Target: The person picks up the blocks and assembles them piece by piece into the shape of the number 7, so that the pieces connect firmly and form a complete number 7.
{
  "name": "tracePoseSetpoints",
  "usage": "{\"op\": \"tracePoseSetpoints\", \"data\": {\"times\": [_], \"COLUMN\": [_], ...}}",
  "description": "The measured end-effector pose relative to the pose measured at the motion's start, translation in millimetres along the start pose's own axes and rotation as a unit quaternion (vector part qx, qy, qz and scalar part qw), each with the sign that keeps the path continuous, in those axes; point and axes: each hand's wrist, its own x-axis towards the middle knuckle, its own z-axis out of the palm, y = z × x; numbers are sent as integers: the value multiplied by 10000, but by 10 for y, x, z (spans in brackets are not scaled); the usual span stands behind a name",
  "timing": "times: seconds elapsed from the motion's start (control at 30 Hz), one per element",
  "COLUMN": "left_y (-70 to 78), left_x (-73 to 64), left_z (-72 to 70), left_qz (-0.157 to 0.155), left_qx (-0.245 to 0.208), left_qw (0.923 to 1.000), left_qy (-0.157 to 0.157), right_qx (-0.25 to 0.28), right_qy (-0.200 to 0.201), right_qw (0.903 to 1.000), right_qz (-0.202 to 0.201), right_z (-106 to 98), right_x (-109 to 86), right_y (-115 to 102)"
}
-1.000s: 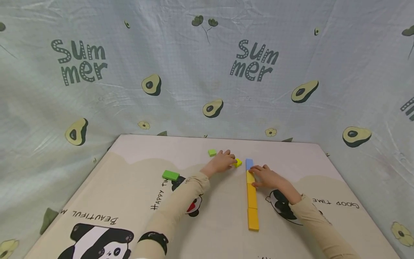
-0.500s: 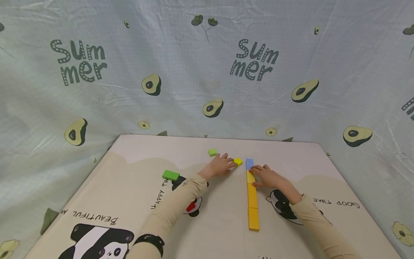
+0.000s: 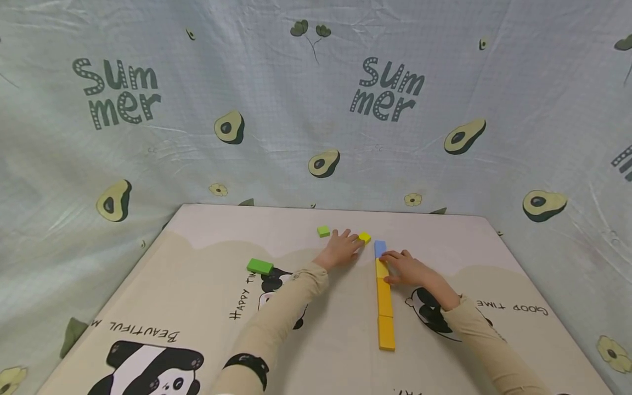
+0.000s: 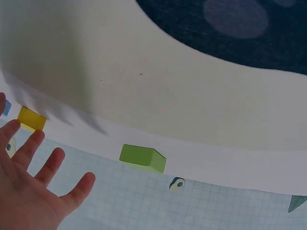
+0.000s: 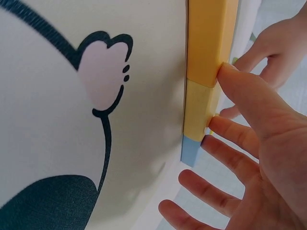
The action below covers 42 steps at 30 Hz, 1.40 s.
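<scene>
My left hand (image 3: 340, 250) reaches the far part of the table with fingers spread. Its fingertips touch a small yellow block (image 3: 365, 238), which shows orange-yellow in the left wrist view, between two fingertips. My right hand (image 3: 407, 269) lies against a straight row of blocks set end to end. That row has a blue block (image 3: 379, 248) at the far end, a light yellow block (image 3: 382, 267), then two longer orange blocks, one in the middle (image 3: 384, 299) and one nearest (image 3: 387, 333). In the right wrist view the right thumb and fingertips touch the row's side, fingers nearly straight.
A small light-green block (image 3: 323, 231) lies left of the left hand. A longer green block (image 3: 260, 266) sits further left. The panda-print table cover (image 3: 336, 351) ends at a printed curtain (image 3: 276, 181) behind.
The small yellow block has shifted slightly away, toward the far edge, with my left hand following it. My right hand and the row stay in place.
</scene>
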Motion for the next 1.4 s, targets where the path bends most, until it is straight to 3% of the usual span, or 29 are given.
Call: {"op": "tracePoseSetpoints", "data": {"times": [0.23,0.47,0.63,0.73,0.77,0.8,0.9,1.0,1.03,1.17,1.4], "left_y": [53,134,169,172,186,171,175,176,195,215,225], "left_x": [53,94,192,309,337,412,485,468,407,304,283], "left_z": [29,-27,-43,57,91,220,288,214,83,-59,-92], "left_qz": [-172,-447,-612,-682,-724,-706,-717,-672,-703,-702,-635], "left_qx": [-16,-409,-508,-477,-463,-440,-491,-633,-683,-677,-531], "left_qw": [9995,9973,9937,9921,9922,9937,9934,9920,9899,9906,9920], "left_qy": [-261,-402,-786,-939,-905,-750,-745,-858,-1023,-954,-953], "right_qx": [74,56,52,84,91,107,105,85,86,126,171], "right_qy": [-18,-3,-32,-60,-61,-54,-20,-22,-27,-40,-42], "right_qw": [10000,10000,9999,9999,9999,9999,9999,9999,9999,9999,9998], "right_qz": [34,70,100,57,39,24,-58,-63,-64,-28,-80], "right_z": [-12,-11,-12,-20,-25,-29,-41,-44,-45,-54,-51], "right_x": [-5,-4,-5,-11,-14,-17,-22,-19,-17,-18,-19], "right_y": [-9,-9,-10,-17,-19,-22,-23,-19,-17,-19,-21]}}
